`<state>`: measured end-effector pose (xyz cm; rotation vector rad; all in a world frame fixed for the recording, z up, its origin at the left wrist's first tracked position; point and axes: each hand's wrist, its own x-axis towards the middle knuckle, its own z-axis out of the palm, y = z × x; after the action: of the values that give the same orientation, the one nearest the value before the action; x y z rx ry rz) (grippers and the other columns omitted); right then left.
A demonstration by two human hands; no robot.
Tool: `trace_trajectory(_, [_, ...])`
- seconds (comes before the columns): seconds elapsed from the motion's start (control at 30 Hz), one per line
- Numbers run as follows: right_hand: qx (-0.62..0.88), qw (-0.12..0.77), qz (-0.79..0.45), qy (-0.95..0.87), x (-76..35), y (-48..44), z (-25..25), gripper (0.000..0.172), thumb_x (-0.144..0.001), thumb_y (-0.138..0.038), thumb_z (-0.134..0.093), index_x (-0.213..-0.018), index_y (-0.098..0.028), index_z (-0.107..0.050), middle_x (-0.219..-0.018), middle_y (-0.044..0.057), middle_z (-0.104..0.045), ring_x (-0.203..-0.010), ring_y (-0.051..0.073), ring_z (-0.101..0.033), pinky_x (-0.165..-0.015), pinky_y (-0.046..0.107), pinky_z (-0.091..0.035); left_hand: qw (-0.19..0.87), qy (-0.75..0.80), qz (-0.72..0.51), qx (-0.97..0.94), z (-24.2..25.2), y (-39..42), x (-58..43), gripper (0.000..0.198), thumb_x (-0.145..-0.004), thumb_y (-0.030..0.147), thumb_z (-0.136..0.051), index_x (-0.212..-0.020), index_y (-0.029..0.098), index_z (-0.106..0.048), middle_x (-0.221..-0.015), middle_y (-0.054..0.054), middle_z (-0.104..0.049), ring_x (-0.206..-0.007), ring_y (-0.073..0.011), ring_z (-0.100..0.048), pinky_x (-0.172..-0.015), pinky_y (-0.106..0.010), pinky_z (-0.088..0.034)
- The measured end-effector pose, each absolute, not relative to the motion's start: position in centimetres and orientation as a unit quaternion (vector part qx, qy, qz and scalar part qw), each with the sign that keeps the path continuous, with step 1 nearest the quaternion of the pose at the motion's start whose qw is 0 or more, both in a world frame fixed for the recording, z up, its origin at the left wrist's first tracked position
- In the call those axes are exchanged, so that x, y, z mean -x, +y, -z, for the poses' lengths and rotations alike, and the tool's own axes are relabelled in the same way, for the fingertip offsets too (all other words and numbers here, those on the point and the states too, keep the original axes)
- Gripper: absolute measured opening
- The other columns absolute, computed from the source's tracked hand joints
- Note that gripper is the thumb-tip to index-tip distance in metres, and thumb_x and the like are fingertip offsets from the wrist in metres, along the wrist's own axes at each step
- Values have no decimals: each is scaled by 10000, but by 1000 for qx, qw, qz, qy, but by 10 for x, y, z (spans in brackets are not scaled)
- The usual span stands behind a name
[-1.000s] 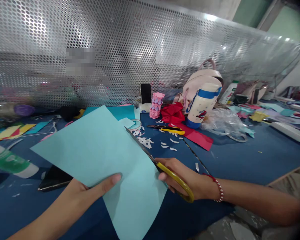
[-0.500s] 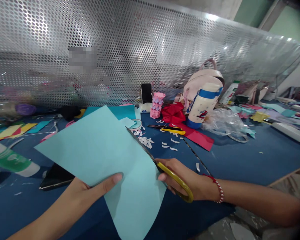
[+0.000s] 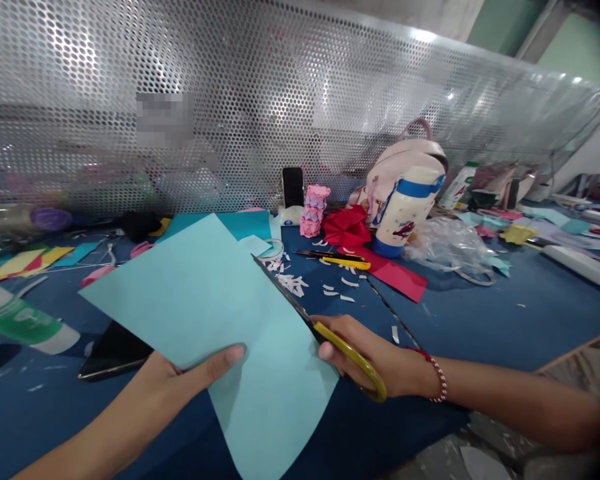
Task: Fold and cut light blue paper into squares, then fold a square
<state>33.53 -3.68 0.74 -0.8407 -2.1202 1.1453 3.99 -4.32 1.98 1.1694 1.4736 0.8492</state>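
A person's left hand (image 3: 180, 373) pinches a sheet of light blue paper (image 3: 205, 300) near its lower edge, thumb flat on top and the other fingers hidden beneath, holding it tilted above a blue table (image 3: 480, 313). The right hand (image 3: 375, 360) grips yellow-handled scissors (image 3: 330, 333), its fingers curled through the loops; the dark blades run as one line along the sheet's right edge, and it cannot be told whether the paper lies between them. A beaded bracelet (image 3: 437, 380) circles the right wrist. The sheet covers most of a black phone (image 3: 113, 350) lying under it, and its lower corner is cut off by the frame. White paper scraps (image 3: 293, 283) litter the table just beyond the blade tips, near a yellow utility knife (image 3: 340, 259) and a red sheet (image 3: 395, 273). Farther back stand a pink folded-paper stack (image 3: 314, 210), a red folded shape (image 3: 347, 227), an upright dark phone (image 3: 292, 187) and a white-and-blue bottle (image 3: 405, 213) leaning against a pink backpack (image 3: 405, 150), which it partly hides. A crumpled plastic bag (image 3: 445, 243) lies beside them. At the left edge a green-labelled bottle (image 3: 20, 323) lies on its side, cut off. A perforated metal screen (image 3: 280, 100) closes the back; what lies behind it is blurred.
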Motion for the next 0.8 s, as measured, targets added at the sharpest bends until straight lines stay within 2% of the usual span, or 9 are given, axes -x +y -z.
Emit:
trace_trajectory(0.07, [324, 294, -404, -803, -336, -39, -9, 707, -1072, -900, -369, -892, -232, -515, -805, -6, -508, -692, 149, -430, -606, 280, -421, 523, 602, -346, -494, -15, -40, -36, 957, -623, 728, -993, -1446, 316, -732, -1509, -93, -779, -1426, -429, -714, -1080, -446, -690])
trace_trajectory(0.17, [346, 279, -398, -803, -337, -44, -11, 776, -1042, -946, -300, -971, -236, -605, -923, 75, -622, -871, 236, -593, -777, 344, -576, 543, 592, -334, -492, -7, -33, -30, 931, -602, 683, -1029, -1416, 321, -757, -1478, -107, -795, -1390, -448, -737, -1031, -462, -719])
trace_trajectory(0.27, [355, 278, -407, -794, -338, -44, -11, 803, -1012, -974, -321, -982, -234, -632, -940, 103, -659, -983, 285, -651, -880, 389, -627, 547, 602, -339, -473, -6, -30, -29, 971, -533, 662, -1053, -1403, 338, -768, -1434, -101, -818, -1384, -473, -735, -1035, -500, -720])
trace_trajectory(0.43, [342, 315, -467, -752, -337, -37, -15, 706, -1024, -938, -426, -947, -246, -539, -908, 35, -575, -834, 210, -587, -826, 376, -638, 552, 592, -344, -477, -8, -30, -31, 967, -565, 640, -1049, -1443, 372, -745, -1453, -77, -812, -1436, -461, -701, -1079, -494, -699])
trace_trajectory(0.57, [320, 365, -506, -713, -336, -32, -16, 623, -1029, -870, -559, -940, -256, -517, -874, -18, -470, -739, 162, -485, -825, 380, -645, 544, 599, -354, -469, -3, -28, -28, 1051, -511, 668, -1057, -1465, 362, -737, -1406, -103, -831, -1408, -496, -712, -1087, -547, -690])
trace_trajectory(0.73, [300, 423, -531, -670, -335, -25, -7, 615, -1008, -845, -634, -887, -252, -528, -790, -49, -437, -625, 128, -406, -725, 348, -645, 548, 594, -350, -474, 7, -28, -25, 1113, -542, 814, -1009, -1506, 345, -711, -1430, -119, -819, -1349, -471, -755, -1001, -496, -732])
trace_trajectory(0.8, [287, 461, -536, -646, -335, -20, -3, 581, -1018, -799, -669, -904, -244, -538, -779, -52, -479, -588, 110, -438, -663, 318, -632, 557, 592, -343, -472, 5, -31, -26, 1130, -535, 830, -1011, -1510, 346, -709, -1416, -113, -827, -1336, -458, -764, -1002, -480, -732])
